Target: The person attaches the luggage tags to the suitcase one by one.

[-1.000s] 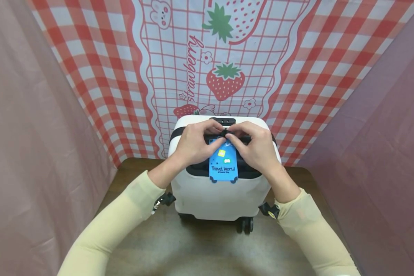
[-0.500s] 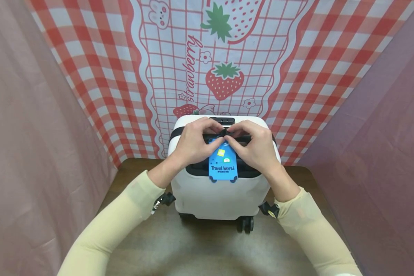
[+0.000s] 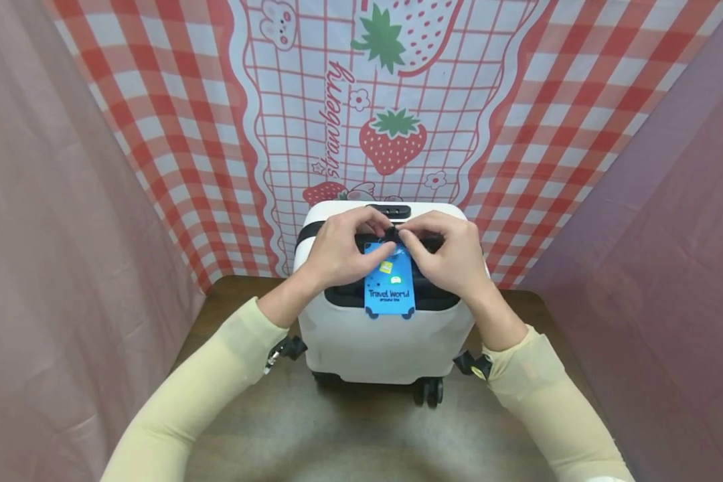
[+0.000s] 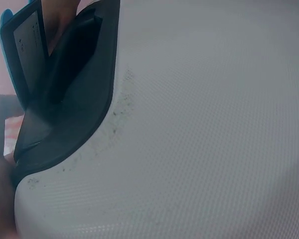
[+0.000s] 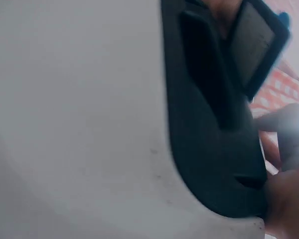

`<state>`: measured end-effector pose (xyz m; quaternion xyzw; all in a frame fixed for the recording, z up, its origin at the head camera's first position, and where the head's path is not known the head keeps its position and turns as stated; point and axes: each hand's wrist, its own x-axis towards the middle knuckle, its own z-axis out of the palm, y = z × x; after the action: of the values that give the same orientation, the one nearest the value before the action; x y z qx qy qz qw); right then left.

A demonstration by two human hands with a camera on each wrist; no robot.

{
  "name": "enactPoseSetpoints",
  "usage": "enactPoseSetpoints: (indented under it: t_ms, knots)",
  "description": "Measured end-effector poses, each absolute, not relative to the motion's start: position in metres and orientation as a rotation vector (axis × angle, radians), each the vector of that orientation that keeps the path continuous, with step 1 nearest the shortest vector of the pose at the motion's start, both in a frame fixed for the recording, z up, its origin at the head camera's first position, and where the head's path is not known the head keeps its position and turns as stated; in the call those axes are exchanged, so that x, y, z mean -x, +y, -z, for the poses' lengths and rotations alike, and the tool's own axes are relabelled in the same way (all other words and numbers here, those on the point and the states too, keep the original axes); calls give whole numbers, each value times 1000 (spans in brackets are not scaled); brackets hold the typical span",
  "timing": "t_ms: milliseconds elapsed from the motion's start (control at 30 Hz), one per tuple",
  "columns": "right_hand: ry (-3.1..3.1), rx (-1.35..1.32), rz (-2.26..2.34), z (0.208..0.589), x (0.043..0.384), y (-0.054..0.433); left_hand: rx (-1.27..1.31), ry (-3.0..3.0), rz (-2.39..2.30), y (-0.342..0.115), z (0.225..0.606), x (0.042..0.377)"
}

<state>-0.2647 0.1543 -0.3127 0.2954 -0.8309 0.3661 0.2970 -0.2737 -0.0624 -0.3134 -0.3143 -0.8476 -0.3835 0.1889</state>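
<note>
A white suitcase (image 3: 385, 351) stands upright on its wheels, its top facing me. From its black carry handle (image 5: 207, 64) hangs a blue luggage tag (image 3: 389, 288) printed "Travel World". My left hand (image 3: 342, 249) pinches the tag's small black strap (image 3: 392, 233) from the left, thumb over the tag's upper edge. Opposite it, my right hand (image 3: 452, 256) pinches the same strap between thumb and forefinger. How the strap is fastened is hidden by the fingertips. Both wrist views show the back of the tag (image 4: 29, 52), with a pale panel in a dark frame.
A black combination lock (image 3: 391, 211) sits on the suitcase top behind my fingers. The suitcase rests on a brown wooden table (image 3: 265, 428). A strawberry-print checked cloth (image 3: 391, 144) hangs close behind, and pinkish curtains (image 3: 66, 234) flank both sides.
My right hand has shifted slightly right, and its thumb has come away from the left thumb. The left hand, tag and suitcase stay nearly where they were.
</note>
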Motion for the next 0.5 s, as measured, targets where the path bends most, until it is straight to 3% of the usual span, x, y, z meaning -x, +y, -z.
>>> enactPoseSetpoints:
  t_ms: [233, 500]
  knots:
    - [-2650, -664, -1085, 286, 275, 156, 848, -2378, 1130, -63, 313, 273]
    - [-2882, -743, -971, 274, 286, 152, 981, -2328, 1133, -64, 313, 272]
